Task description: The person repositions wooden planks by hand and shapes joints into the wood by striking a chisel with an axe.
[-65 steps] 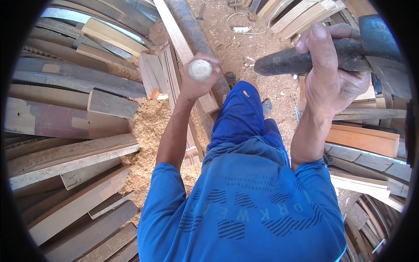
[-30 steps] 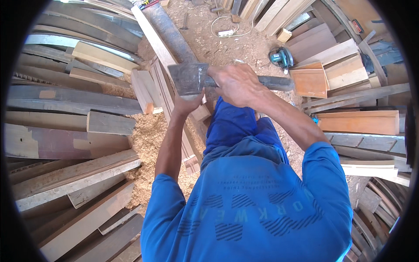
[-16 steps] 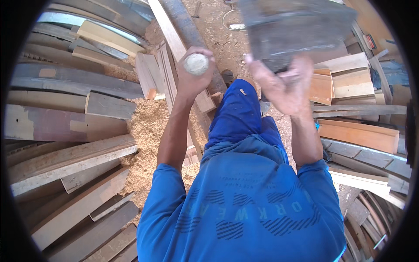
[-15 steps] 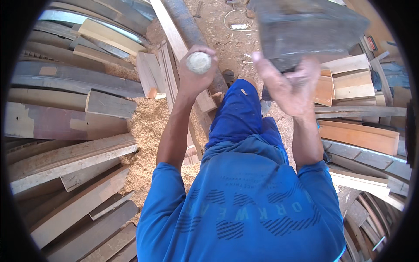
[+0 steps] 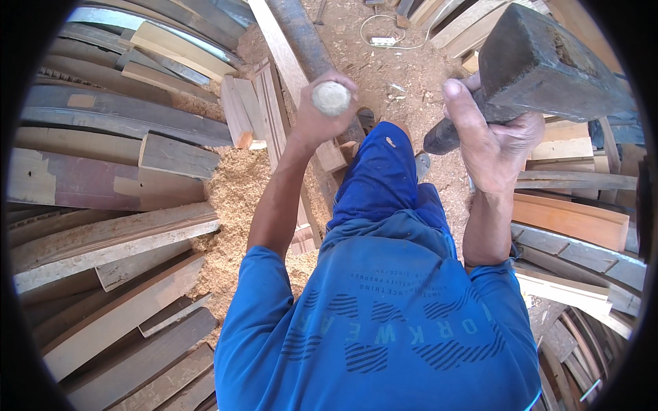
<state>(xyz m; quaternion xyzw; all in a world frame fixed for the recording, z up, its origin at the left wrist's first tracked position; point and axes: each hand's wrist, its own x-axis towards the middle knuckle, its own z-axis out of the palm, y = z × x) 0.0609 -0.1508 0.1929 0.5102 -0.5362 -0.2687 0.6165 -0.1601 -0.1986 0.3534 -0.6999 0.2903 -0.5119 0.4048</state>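
The dark mallet [image 5: 541,72], over the left hand [image 5: 317,127] a second ago, is now raised off to the right, leaving the round pale-topped tool [image 5: 331,98] uncovered. The right hand [image 5: 497,147] has its fingers clamped on the mallet; the left's wrap the tool above the pale plank [image 5: 282,51], its lower end hidden.

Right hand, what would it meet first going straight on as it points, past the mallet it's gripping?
Probably the pale boards beyond the mallet, partly hidden behind it; depth is unclear.
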